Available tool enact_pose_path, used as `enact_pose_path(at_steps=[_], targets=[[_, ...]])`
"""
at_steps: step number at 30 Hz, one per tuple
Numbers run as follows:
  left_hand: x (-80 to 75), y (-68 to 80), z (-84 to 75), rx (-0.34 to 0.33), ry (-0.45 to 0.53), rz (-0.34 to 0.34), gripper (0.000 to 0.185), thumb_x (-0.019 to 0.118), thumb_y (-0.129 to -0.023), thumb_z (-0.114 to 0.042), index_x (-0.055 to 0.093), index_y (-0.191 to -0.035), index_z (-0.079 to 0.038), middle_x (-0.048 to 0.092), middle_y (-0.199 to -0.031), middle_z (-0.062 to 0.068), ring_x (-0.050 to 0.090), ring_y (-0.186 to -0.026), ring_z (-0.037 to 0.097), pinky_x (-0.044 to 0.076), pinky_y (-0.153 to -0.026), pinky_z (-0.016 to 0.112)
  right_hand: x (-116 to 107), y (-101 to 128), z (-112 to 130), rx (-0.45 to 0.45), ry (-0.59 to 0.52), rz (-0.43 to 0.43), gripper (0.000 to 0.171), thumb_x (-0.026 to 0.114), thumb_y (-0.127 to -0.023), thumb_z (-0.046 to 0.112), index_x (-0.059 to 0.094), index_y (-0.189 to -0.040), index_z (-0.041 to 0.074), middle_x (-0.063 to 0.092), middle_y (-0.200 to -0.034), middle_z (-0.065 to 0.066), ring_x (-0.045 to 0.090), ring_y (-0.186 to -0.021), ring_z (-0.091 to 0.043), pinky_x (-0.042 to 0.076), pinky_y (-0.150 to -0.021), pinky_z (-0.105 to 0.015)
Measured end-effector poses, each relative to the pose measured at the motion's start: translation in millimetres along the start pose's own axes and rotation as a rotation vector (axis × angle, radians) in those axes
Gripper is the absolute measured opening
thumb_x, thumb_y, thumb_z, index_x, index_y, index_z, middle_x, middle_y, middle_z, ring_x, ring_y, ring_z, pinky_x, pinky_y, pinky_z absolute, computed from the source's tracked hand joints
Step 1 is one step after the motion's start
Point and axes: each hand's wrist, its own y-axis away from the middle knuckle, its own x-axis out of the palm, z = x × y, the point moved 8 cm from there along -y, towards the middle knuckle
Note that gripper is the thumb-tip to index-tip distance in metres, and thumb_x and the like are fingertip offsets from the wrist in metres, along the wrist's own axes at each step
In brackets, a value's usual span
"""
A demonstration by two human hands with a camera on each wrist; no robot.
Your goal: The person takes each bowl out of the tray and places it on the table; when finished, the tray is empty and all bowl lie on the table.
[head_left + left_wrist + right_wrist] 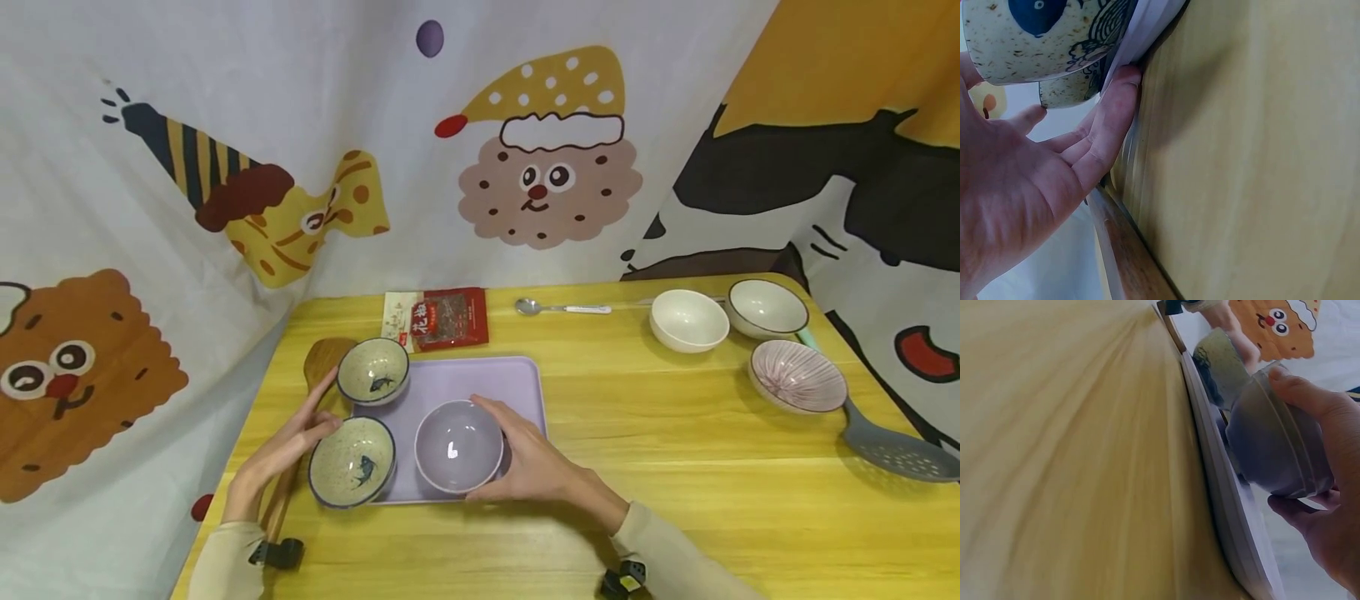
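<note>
My right hand (pixel 536 462) grips a purple bowl (pixel 459 446) by its right side, thumb at the near rim and fingers at the far rim. The bowl is over a lilac tray (pixel 480 379); in the right wrist view it looks tilted. At the tray's left side are two speckled bowls with fish pictures, a far one (pixel 372 372) and a near one (pixel 352 462). My left hand (pixel 288 446) lies beside them with fingers extended. Its thumb is at the near bowl's rim, and a finger reaches the far bowl. Other fingertips (pixel 1125 78) meet the tray's edge in the left wrist view.
A wooden spatula (pixel 324 358) lies left of the tray, partly under the left forearm. Behind are a red spice packet (pixel 450 319) and a metal spoon (pixel 562 308). On the right stand a white bowl (pixel 688 321), a dark-rimmed bowl (pixel 767 307), a striped bowl (pixel 797 375) and a grey skimmer (pixel 900 454).
</note>
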Motion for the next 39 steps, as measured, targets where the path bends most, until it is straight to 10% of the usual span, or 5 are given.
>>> enact_pose_path(at_steps=[26, 31, 39], targets=[[0.9, -1.3, 0.8, -0.029, -0.005, 0.006, 0.082, 0.051, -0.105, -0.021, -0.005, -0.164, -0.029, 0.065, -0.119, 0.021, 0.058, -0.104, 0.022, 0.044, -0.075, 0.031, -124, 61, -34, 0.189, 0.147, -0.356, 0.125, 0.102, -0.055, 0.029, 0.034, -0.158, 0.012, 0.048, -0.153, -0.013, 0.057, -0.127, -0.028, 0.054, -0.097, -0.046], [0.9, -0.7, -0.5, -0.022, -0.005, 0.006, 0.082, 0.051, -0.105, -0.021, -0.005, -0.165, -0.028, 0.065, -0.119, 0.021, 0.058, -0.106, 0.021, 0.045, -0.078, 0.030, -148, 83, -43, 0.243, 0.143, -0.432, 0.123, 0.102, -0.056, 0.020, 0.033, -0.158, 0.011, 0.045, -0.154, -0.017, 0.053, -0.127, -0.033, 0.050, -0.100, -0.024], [0.9, -0.2, -0.2, -0.012, -0.019, 0.003, 0.082, 0.051, -0.105, -0.020, -0.004, -0.165, -0.027, 0.065, -0.120, 0.020, 0.058, -0.112, 0.025, 0.046, -0.088, 0.030, -179, 119, -58, 0.324, 0.141, -0.537, 0.122, 0.099, -0.058, 0.008, 0.031, -0.159, 0.011, 0.046, -0.149, -0.021, 0.044, -0.120, 0.008, 0.038, -0.094, -0.001]])
